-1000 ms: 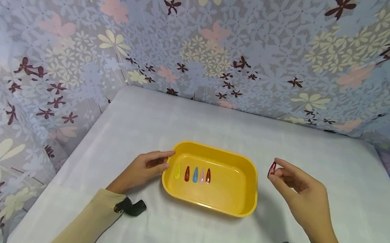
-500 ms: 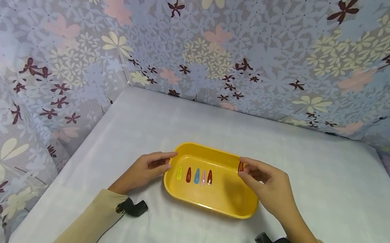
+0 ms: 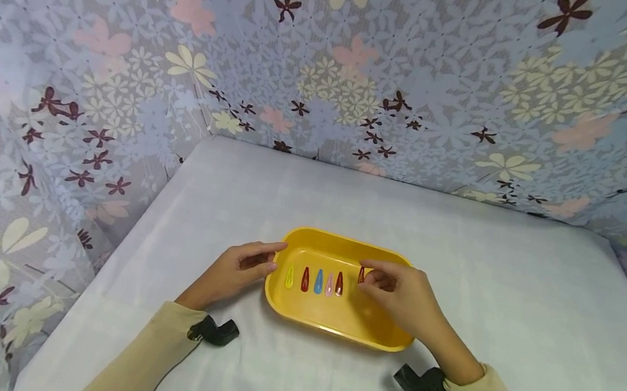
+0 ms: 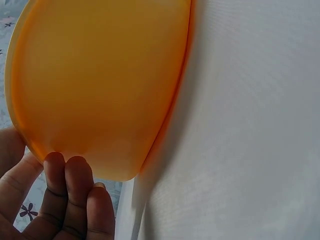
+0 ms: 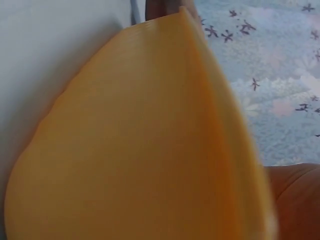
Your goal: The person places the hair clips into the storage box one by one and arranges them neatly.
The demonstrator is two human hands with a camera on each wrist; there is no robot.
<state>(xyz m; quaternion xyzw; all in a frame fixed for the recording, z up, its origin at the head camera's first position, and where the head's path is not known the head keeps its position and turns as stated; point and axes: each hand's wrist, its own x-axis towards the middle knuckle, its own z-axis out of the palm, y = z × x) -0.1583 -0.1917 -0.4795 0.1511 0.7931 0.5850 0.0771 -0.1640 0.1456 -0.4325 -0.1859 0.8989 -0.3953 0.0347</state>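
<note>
A yellow tray (image 3: 278,310) sits on the white cloth. In it a yellow hair clip (image 3: 290,277), a red one (image 3: 306,279), a blue one (image 3: 318,281), a pink one (image 3: 329,284) and a dark red one (image 3: 340,284) lie in a row. My left hand (image 3: 231,273) holds the tray's left end; in the left wrist view its fingertips (image 4: 77,175) meet the outer wall. Over the tray's right part, my right hand (image 3: 406,297) pinches another dark red hair clip (image 3: 362,275) between thumb and forefinger, right of the row. The right wrist view hides this clip behind the tray wall.
White cloth (image 3: 510,292) covers the table around the tray. Flower-patterned fabric (image 3: 348,84) rises behind it and on the left. Black wrist mounts (image 3: 421,382) stick out from both sleeves, near the cloth.
My right hand has carried the dark red hair clip leftward, from beside the tray to over its inside, near the row. The left hand has stayed at the tray's left end.
</note>
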